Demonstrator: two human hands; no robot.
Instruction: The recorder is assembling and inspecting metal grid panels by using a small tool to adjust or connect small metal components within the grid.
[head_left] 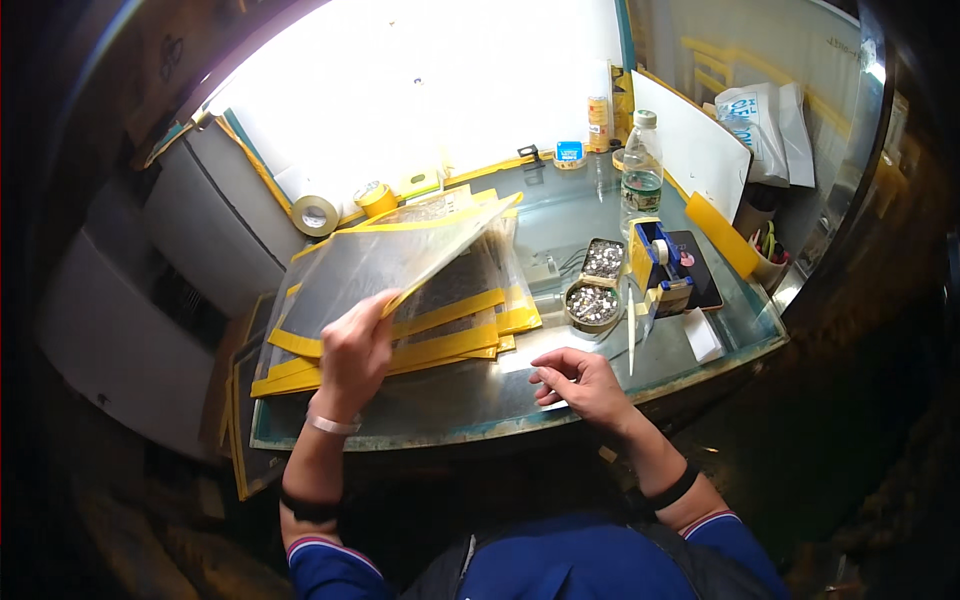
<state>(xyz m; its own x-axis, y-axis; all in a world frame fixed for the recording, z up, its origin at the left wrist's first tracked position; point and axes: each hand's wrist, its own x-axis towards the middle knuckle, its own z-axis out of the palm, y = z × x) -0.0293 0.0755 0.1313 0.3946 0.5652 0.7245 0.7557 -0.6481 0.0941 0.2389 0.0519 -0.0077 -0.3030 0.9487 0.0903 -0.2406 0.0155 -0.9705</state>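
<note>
Translucent grey plastic sheet with yellow-taped border (385, 252), left of centre, edging seemingly done, lifted not laid flat, near edge pinched by left hand (357, 345) above similar yellow-edged sheets (465, 340); right hand (592, 390), lower centre, curled, can't tell if pinching.

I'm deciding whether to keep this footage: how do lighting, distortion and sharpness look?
Head view: the white panel behind the table is blown out; the table's front edge bows with the fisheye; the picture's rim falls to near-black; the left hand and the yellow-edged sheet it holds are readable.
</note>
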